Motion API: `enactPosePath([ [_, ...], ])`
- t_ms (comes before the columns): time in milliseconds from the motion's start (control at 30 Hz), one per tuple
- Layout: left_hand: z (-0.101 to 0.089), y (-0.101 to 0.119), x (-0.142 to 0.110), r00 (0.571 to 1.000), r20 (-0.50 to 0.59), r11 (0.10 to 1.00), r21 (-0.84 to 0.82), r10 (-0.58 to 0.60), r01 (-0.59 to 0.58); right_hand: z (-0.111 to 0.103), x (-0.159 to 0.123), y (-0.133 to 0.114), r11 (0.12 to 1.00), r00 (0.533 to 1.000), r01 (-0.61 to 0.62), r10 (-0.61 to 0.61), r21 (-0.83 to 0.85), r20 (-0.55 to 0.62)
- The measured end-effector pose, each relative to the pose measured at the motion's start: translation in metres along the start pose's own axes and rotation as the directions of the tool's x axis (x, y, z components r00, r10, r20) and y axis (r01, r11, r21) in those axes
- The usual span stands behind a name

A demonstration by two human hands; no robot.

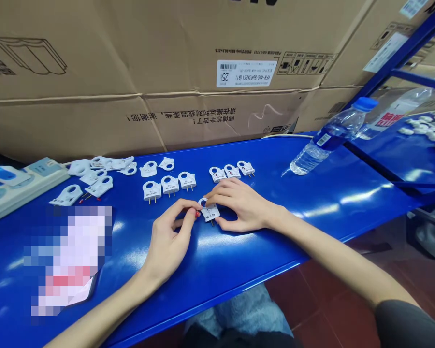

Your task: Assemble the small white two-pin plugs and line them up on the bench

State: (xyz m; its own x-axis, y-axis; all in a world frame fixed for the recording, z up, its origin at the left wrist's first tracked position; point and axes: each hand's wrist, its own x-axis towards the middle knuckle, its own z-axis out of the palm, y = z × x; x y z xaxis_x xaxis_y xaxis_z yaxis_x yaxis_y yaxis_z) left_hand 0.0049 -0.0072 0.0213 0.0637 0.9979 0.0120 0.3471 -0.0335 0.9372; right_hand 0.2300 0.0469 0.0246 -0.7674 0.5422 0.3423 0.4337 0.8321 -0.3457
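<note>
In the middle of the blue table, my right hand (241, 205) grips a white ring-handled plug (211, 213) by its side, thumb below and fingers above. Metal pins stick out at its lower edge. At the plug's left, my left hand (172, 237) is closed in a pinch on a small red piece (197, 213), its exact kind too small to make out. Just beyond the hands stand three similar plugs (232, 171) in a row. To the left is another row of three plugs (169, 185), pins toward me, with two white plug covers (148, 168) behind.
A loose pile of white plug parts (107, 163) lies near a power strip (29, 181) at left. A pixelated phone-like slab (76, 256) rests in front. Large cartons (188, 58) wall the back. A water bottle (322, 142) leans by the blue metal frame (384, 55) at right.
</note>
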Motion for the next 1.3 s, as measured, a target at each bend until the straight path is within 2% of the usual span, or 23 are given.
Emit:
enactPosePath([
  [233, 0.0018, -0.0025, -0.0012, 1.000, -0.018, 1.000, 0.014, 0.002, -0.002, -0.0026, 0.0002, -0.0010, 1.000, 1.000, -0.010, 0.010, 0.002, 0.015],
  [400, 0.0014, -0.0048, -0.0002, 0.993, -0.029, 0.990, 0.087, 0.117, -0.115, -0.0036, -0.0004, 0.0000, 1.000, 0.999, -0.009, 0.009, -0.005, 0.032],
  [700, -0.0004, -0.0068, 0.0027, 0.976, -0.033, 0.963, 0.175, 0.214, -0.205, -0.0034, -0.0009, 0.0008, 1.000, 0.999, -0.014, 0.015, -0.012, 0.047],
  [933, 0.0004, -0.0057, 0.0027, 0.977, -0.026, 0.952, 0.232, 0.210, -0.198, -0.0021, -0.0002, 0.0003, 1.000, 0.999, -0.003, 0.003, 0.010, 0.050],
  [1133, 0.0017, -0.0024, 0.0011, 0.946, -0.014, 0.902, 0.308, 0.323, -0.303, -0.0018, -0.0002, -0.0003, 1.000, 0.997, -0.020, 0.018, 0.013, 0.077],
  [1300, 0.0012, -0.0039, 0.0019, 0.935, -0.011, 0.886, 0.325, 0.353, -0.331, -0.0011, -0.0004, -0.0006, 1.000, 0.996, -0.026, 0.025, 0.017, 0.080],
])
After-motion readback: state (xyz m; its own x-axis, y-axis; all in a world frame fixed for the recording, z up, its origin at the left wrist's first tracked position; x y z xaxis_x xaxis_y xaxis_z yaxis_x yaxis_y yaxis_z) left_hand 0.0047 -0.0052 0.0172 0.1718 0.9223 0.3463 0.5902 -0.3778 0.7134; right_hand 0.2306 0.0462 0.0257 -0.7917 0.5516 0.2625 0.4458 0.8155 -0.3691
